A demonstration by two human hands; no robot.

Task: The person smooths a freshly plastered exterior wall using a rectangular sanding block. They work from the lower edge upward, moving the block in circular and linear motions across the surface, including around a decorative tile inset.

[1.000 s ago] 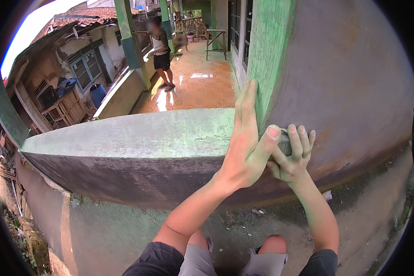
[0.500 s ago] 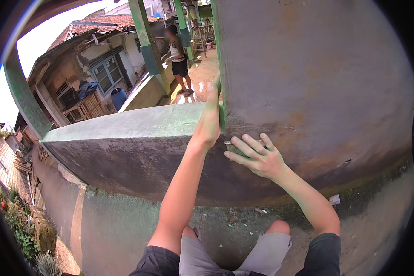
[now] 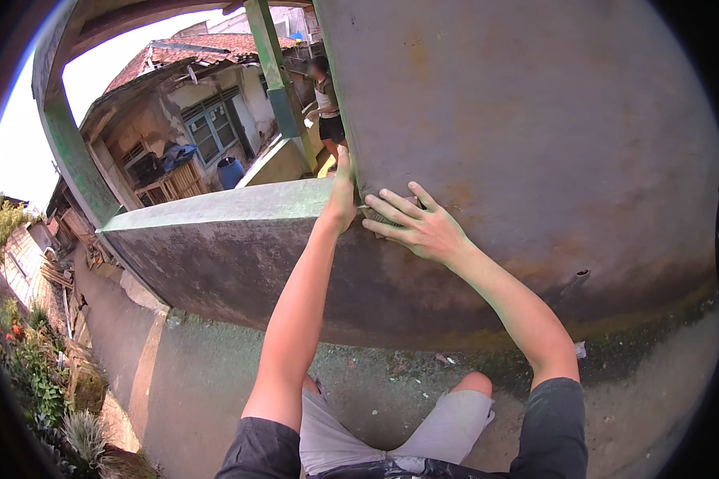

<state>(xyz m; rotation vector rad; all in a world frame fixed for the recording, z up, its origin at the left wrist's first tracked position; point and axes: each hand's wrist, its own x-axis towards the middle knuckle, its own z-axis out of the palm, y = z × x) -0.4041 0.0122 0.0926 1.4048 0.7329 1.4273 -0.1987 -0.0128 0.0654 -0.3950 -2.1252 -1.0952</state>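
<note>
A: Where is the left hand [image 3: 340, 199]?

B: It stands at the left vertical edge of the grey wall [image 3: 527, 104], by the inner end of the low ledge [image 3: 224, 206]. The fingers are straight, close together and pointing up. I see nothing held in it; how much of the palm touches the edge, I cannot tell.

A: And the right hand [image 3: 427, 230]?

B: It lies over the wall's face, near the corner where this edge meets the ledge. Its fingers are spread rather wide, and under them it holds a small pad [image 3: 383, 215] flat against the wall, mostly hidden.

A: Is there room for moving?

B: To the left only little, because the left hand is just beside. Upward and to the right, the face is broad. Lower, a short pipe [image 3: 581, 277] sticks out, well apart from both hands.

A: And beyond the ledge?

B: A person [image 3: 327, 104] beside a green post [image 3: 268, 48], partly covered by the wall's edge.
</note>
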